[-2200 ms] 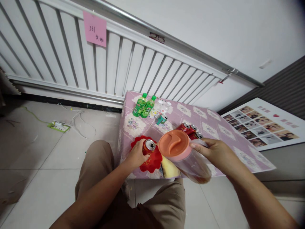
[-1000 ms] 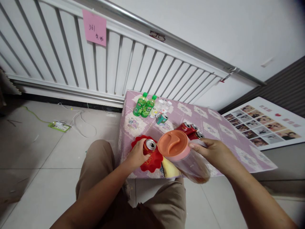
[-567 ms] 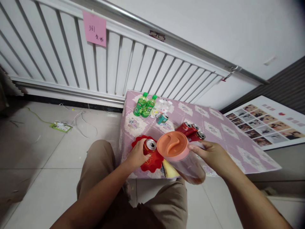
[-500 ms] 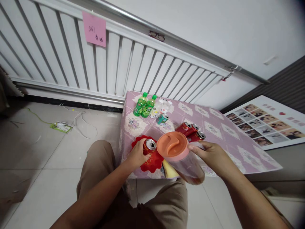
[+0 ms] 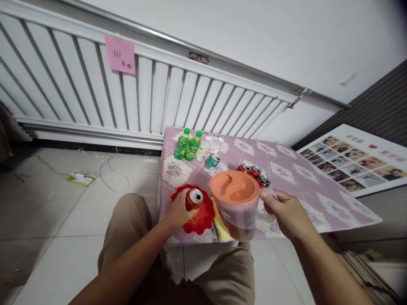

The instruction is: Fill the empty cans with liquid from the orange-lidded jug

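Observation:
My left hand (image 5: 177, 213) is closed around a red drink can (image 5: 192, 201), whose top shows an opened hole. The can is over a red scalloped tray (image 5: 203, 220) at the table's near left corner. In my right hand (image 5: 291, 212) is the handle of a clear pitcher (image 5: 238, 218) with an orange lid (image 5: 235, 187). Brownish liquid lies at the bottom of the pitcher, which stands nearly upright to the right of the can. A yellow cloth (image 5: 221, 224) shows between tray and pitcher.
On the patterned tablecloth (image 5: 282, 173) stand two green-capped bottles (image 5: 187, 146), clear bottles (image 5: 213, 145), a teal can (image 5: 213, 161) and red cans (image 5: 254, 171). A radiator (image 5: 143, 93) runs behind. A photo board (image 5: 349, 163) leans at right; a power strip (image 5: 80, 179) lies on the floor.
The pitcher has swung from a tilt to nearly upright, its lid turning with it. The can stays in my left hand beside it. The whole view has shifted slightly.

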The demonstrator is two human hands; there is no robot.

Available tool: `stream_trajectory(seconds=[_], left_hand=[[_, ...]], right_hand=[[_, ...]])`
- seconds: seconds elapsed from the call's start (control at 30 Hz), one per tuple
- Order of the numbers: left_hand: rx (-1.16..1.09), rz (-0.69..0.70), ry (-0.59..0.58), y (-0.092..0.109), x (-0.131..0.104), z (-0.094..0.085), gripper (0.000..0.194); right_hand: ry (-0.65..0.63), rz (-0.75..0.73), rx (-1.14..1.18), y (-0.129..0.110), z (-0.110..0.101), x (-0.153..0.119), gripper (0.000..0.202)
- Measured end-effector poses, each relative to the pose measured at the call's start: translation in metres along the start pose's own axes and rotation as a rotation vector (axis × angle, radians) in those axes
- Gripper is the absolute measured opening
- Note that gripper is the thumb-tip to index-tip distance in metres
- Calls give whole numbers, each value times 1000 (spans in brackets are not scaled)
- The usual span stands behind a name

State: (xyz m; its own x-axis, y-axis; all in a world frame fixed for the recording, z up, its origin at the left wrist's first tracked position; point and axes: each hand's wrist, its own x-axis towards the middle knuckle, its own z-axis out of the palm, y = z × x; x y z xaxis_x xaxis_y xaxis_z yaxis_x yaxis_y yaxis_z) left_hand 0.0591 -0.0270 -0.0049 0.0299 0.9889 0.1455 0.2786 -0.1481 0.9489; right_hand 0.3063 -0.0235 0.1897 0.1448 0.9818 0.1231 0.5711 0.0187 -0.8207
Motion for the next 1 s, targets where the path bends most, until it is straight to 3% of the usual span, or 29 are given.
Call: stream_trajectory(seconds=[0.23,0.47,0.8,1.0], left_hand=[[32,-10,18,-6,0,4,76],[27,-17,16,-6,-1,7,72],[33,-7,26,-12,0,12,75],[37,-49,31,-13,0,13,76]], right_hand=[[228,18,224,35,-1,16,49],[430,4,496,63,17,42,46],[501,28,607,84,81,76,44],[483,42,602,102,100,92,43]])
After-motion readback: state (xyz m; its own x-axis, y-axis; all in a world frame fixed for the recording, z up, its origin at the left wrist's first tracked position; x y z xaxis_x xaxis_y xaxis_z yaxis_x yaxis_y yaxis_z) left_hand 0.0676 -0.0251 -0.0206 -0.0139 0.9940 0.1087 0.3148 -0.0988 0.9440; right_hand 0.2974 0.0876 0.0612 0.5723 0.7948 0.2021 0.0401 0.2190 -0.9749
